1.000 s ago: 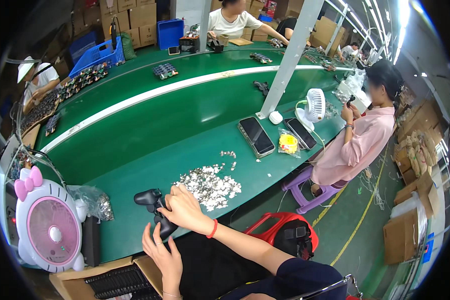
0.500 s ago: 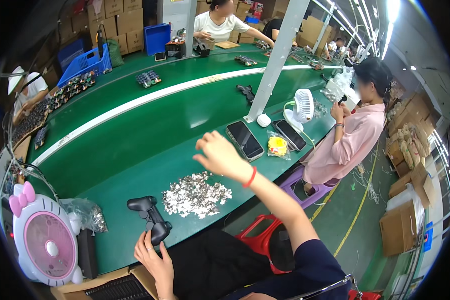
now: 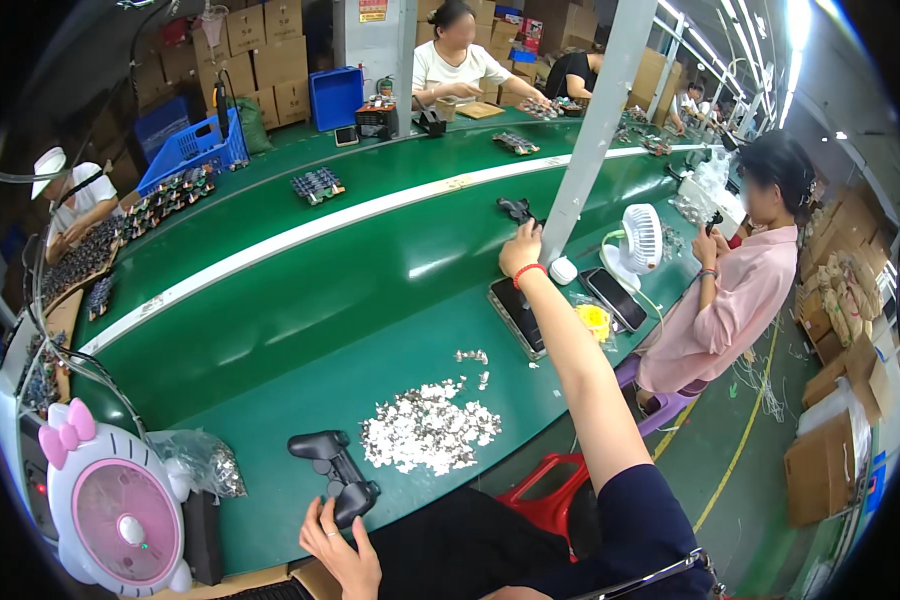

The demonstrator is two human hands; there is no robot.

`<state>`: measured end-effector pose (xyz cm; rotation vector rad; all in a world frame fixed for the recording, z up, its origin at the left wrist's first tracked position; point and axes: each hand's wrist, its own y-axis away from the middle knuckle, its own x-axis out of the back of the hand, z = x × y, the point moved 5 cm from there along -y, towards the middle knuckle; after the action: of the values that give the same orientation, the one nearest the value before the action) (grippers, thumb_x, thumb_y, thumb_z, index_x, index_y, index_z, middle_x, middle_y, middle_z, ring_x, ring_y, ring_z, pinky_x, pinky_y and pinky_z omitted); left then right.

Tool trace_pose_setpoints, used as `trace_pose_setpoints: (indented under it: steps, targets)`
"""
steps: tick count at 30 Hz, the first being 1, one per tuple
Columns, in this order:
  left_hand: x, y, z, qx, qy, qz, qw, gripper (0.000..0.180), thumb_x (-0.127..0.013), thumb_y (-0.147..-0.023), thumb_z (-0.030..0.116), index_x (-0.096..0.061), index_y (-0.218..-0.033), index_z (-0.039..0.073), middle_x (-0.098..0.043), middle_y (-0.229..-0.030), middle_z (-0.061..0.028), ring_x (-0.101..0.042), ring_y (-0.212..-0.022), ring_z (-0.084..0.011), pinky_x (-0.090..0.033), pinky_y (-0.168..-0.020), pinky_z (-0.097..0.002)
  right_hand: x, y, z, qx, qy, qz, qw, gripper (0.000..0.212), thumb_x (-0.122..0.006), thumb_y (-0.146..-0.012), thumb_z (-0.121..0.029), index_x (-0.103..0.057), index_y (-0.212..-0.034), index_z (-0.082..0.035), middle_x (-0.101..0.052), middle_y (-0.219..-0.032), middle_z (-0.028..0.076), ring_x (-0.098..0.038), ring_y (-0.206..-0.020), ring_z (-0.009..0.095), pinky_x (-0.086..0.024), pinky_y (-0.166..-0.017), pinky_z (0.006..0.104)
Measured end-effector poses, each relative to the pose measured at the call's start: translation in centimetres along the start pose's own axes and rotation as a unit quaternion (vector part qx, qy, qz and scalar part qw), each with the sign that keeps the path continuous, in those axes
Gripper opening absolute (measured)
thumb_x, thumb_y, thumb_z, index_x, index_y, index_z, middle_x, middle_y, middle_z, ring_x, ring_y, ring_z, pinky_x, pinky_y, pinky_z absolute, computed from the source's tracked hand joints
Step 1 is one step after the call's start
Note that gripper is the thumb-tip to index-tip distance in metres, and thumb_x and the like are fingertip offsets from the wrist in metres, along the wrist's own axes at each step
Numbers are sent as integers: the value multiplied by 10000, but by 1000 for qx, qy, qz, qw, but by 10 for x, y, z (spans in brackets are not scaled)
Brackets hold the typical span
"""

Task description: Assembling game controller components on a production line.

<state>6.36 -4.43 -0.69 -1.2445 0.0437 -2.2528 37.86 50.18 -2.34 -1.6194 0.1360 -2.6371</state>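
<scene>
My left hand (image 3: 342, 552) is at the lower grip of a black game controller (image 3: 332, 470) on the green bench, with fingers and thumb around the grip's end. Stretched far forward, my right hand (image 3: 523, 252) has its fingers closed at the near side of a second black game controller (image 3: 516, 208), on the green belt beside a grey post; the hand partly covers it. A red band circles my right wrist. Between my arms lies a heap of small white and metallic parts (image 3: 428, 428), with a few strays at its upper right.
A black phone (image 3: 517, 318) lies under my right forearm. Beyond it are another phone (image 3: 615, 298), a yellow packet (image 3: 592, 322) and a white fan (image 3: 638, 245). A pink-and-white fan (image 3: 125, 520) and plastic bag (image 3: 210, 463) stand left. A person in pink sits right; others work across the belt.
My right hand has moved forward and right, from above the heap to the controller on the belt. My left hand stays at the near controller. The whole view has shifted slightly.
</scene>
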Motion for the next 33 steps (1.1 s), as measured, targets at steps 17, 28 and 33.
trace_pose_setpoints:
  steps: [17, 28, 33]
  targets:
    - [-3, -2, -4, -11, -1, -13, 1000, 393, -654, -896, 140, -595, -1262, 9, -508, -1345, -195, -465, -1210, -380, -298, -1055, -511, -17, -20, 3, -30, 62, -39, 997, 445, -435, -1020, -298, -667, -1344, -100, -432, -1556, 210, -310, -1469, 423, -237, -1161, 575]
    - [10, 0, 0, 30, 49, 36, 998, 321, -630, -913, 75, -609, -1225, 1, -482, -1369, -197, -449, -1255, -388, -327, -1067, -505, 79, 15, -2, 74, -74, 337, 936, 121, -664, -816, -54, -631, -932, -40, -649, -927, 100, -682, -885, 270, -573, -704, 370]
    - [28, 3, 19, 21, 70, 93, 993, 284, -610, -897, 20, -613, -1178, -17, -502, -1318, -199, -472, -1242, -381, -367, -1056, -479, 132, 75, -7, 125, -214, 402, 881, 162, -667, -816, -31, -550, -928, -22, -598, -845, 104, -672, -850, 291, -579, -666, 395]
